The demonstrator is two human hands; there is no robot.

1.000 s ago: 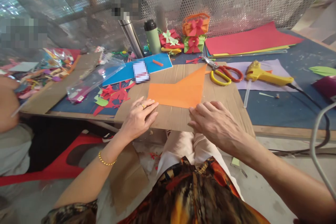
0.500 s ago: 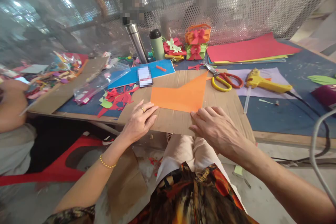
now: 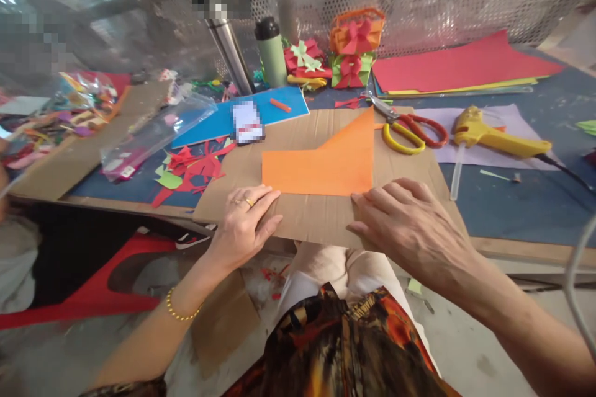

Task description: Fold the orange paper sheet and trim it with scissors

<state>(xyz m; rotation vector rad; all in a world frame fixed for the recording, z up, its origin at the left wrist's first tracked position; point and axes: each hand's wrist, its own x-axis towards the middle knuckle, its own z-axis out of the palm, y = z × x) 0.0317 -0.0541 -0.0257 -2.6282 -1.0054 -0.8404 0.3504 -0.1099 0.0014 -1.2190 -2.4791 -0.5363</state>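
Note:
A folded orange paper (image 3: 326,164) lies on a brown cardboard sheet (image 3: 307,217) at the table's near edge. My left hand (image 3: 244,223), with rings and a gold bracelet, lies flat and open on the cardboard, fingertips at the paper's lower left corner. My right hand (image 3: 410,223) lies flat with fingers stretched out, its fingertips at the paper's lower right corner. Neither hand holds anything.
Scissors with yellow and red handles (image 3: 405,133) and a yellow glue gun (image 3: 493,136) lie to the right. Behind are red paper sheets (image 3: 465,65), paper gift boxes (image 3: 354,53), a green bottle (image 3: 271,53), a steel flask (image 3: 230,56), a blue sheet (image 3: 274,111) and red scraps (image 3: 195,167). Another person's arm is blurred at the far left edge.
Both hands stay flat at the orange paper's lower corners. The view has shifted slightly; my right hand has slid a little to the right along the paper's edge.

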